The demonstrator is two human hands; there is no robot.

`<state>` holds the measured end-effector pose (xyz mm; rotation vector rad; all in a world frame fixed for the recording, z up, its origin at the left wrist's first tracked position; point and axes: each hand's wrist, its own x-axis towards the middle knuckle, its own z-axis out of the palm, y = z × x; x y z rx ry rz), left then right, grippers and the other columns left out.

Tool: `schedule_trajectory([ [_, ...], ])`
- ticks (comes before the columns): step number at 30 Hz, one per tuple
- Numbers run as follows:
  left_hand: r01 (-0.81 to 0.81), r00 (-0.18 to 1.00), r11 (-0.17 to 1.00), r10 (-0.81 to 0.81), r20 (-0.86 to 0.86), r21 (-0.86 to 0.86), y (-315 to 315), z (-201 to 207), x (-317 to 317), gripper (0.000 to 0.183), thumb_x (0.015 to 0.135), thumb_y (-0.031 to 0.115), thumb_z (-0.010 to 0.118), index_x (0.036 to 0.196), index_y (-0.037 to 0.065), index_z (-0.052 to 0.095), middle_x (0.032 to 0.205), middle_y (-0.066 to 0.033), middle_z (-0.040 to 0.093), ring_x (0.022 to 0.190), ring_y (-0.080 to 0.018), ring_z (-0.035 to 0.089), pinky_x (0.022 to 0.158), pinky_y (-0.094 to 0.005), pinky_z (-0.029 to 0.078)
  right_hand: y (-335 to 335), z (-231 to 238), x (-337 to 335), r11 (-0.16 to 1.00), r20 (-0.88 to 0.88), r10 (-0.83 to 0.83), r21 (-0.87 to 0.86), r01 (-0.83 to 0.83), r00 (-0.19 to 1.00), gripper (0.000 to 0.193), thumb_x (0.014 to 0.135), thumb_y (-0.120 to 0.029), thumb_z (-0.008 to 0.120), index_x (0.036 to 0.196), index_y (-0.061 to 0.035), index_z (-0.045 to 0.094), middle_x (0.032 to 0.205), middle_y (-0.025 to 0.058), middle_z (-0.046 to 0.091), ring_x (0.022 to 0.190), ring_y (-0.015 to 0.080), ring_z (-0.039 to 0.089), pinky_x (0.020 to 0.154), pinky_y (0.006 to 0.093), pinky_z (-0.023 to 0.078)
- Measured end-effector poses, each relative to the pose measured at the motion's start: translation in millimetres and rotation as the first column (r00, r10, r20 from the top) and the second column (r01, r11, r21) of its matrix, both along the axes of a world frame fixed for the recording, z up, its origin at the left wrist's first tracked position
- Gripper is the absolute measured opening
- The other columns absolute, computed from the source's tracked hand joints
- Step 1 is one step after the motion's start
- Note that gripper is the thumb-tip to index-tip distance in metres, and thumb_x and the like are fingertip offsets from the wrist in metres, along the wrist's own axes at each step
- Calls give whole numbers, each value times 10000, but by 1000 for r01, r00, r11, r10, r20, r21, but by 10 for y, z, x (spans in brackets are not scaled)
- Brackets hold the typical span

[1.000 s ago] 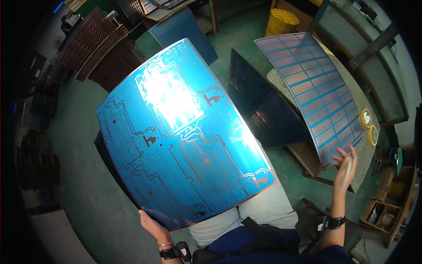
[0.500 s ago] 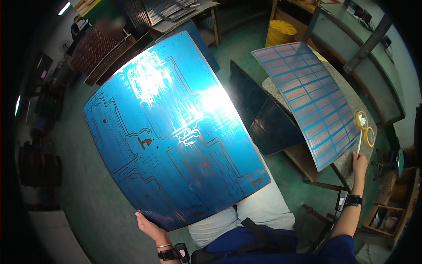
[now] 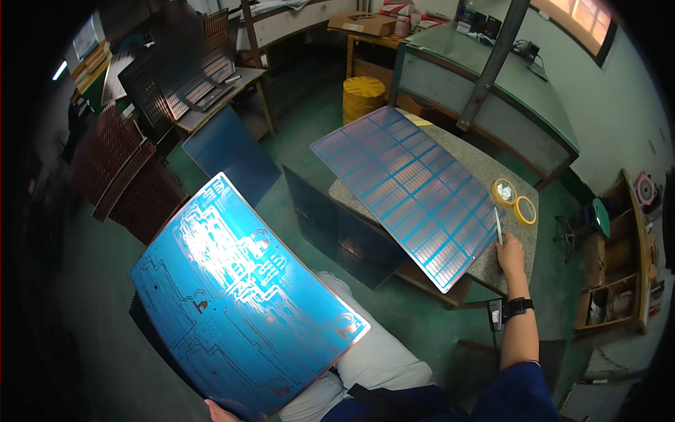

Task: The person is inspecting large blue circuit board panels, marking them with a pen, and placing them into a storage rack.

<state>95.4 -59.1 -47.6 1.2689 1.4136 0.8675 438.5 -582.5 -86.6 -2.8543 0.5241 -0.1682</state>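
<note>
A large blue circuit board panel (image 3: 232, 281) with copper-coloured traces slants across the lower left, over my lap, glaring with reflected light. My left hand (image 3: 221, 411) grips its near edge at the bottom of the view; most of its fingers are hidden. Over the stone-topped table at the right, my right hand (image 3: 512, 254) is closed around a slim white pen-shaped tool (image 3: 498, 226), its tip pointing away from me. Left of that hand lies a second panel (image 3: 415, 193), with a blue grid over copper-coloured blocks. Two yellow tape rolls (image 3: 524, 210) sit just beyond the tool.
Dark panels (image 3: 344, 232) lean against the near side of the speckled table (image 3: 485, 271). Another blue panel (image 3: 232, 155) leans on a far bench. A brown slatted rack (image 3: 119, 165) stands at the left, a yellow drum (image 3: 363, 98) behind, and wooden shelves (image 3: 615, 260) at the right.
The view has swung right and up. The blue circuit board panel in my left hand has dropped lower and toward me. My right hand still holds the tool by the tape rolls.
</note>
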Motion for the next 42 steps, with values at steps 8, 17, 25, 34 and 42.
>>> schedule_trajectory([
  [8,53,997,998,-52,-63,15,263,-549,-319,475,952,337,418,1015,-113,555,983,-120,578,870,-181,496,819,-313,416,-427,-268,29,998,95,14,-58,-8,995,367,748,-67,607,1109,-48,543,1036,205,567,959,385,549,813,453,448],
  [17,59,989,987,-37,-146,150,376,-583,-291,444,946,306,440,841,-104,577,759,-51,583,702,-141,452,666,-306,418,-41,-14,279,981,47,16,-191,-7,999,396,746,-77,611,1126,-61,500,1105,188,533,967,390,550,784,453,464],
  [25,153,983,974,-132,-131,167,446,-592,-49,413,951,260,429,813,-115,535,697,-47,559,670,-130,430,636,-305,408,797,761,744,934,124,279,-265,-239,952,395,747,-92,602,1132,-49,526,1089,185,552,967,363,555,790,423,467],
  [34,116,991,983,-104,-87,140,423,-492,-104,384,947,242,429,871,-111,558,754,-77,582,701,-153,457,669,-316,421,2437,967,212,627,225,739,113,-771,635,299,760,-106,615,1056,-74,590,931,143,605,851,319,593,725,371,489],
  [42,69,991,987,-51,-128,144,224,22,-77,398,942,254,436,1078,-98,562,983,-171,638,867,-220,572,806,-324,445,3088,16,-175,249,266,743,741,-623,614,461,874,-182,547,1293,-47,411,1147,168,554,996,213,588,838,309,474],
])
